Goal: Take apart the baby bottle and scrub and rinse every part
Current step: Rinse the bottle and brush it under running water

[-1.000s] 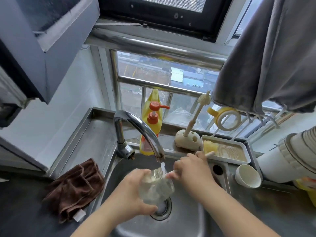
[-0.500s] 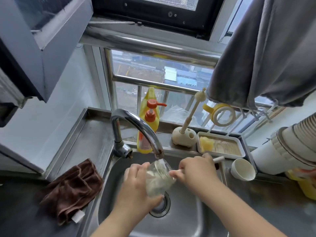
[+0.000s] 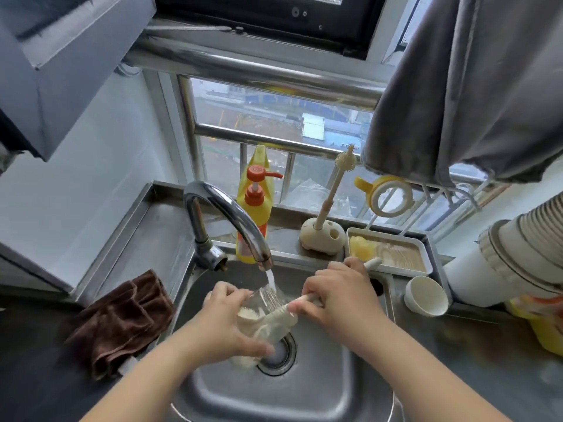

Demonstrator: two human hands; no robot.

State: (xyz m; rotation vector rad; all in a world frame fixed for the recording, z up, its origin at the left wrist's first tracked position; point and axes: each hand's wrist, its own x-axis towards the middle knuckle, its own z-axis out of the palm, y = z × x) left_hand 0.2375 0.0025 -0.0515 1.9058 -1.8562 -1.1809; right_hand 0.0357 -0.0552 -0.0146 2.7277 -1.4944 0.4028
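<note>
Bottle (image 3: pixel 262 318), clear and stripped of its top, lies just below the middle of the frame, held over the drain (image 3: pixel 275 354) of the steel sink (image 3: pixel 304 400). Its long axis is tilted, with the open mouth up and toward the right of the frame and the base down toward the lower left. The left hand (image 3: pixel 225 327) wraps around the bottle's body, fingers curled on the glass. The right hand (image 3: pixel 341 296) sits just beside the mouth, clamped on the pale handle of a bottle brush (image 3: pixel 283 310), whose bristled head is inside the bottle. The handle runs up and right, roughly along the bottle's axis, so the next scrubbing stroke probably calls for the right hand to push and pull along that line while the left keeps the bottle steady. A thin stream from the tap (image 3: pixel 240 220) falls onto the rim of the mouth. On the ledge behind stand a yellow soap bottle (image 3: pixel 253 208) with an orange pump and a second brush in a holder (image 3: pixel 320 237). No brand, label or writing can be read anywhere.
</note>
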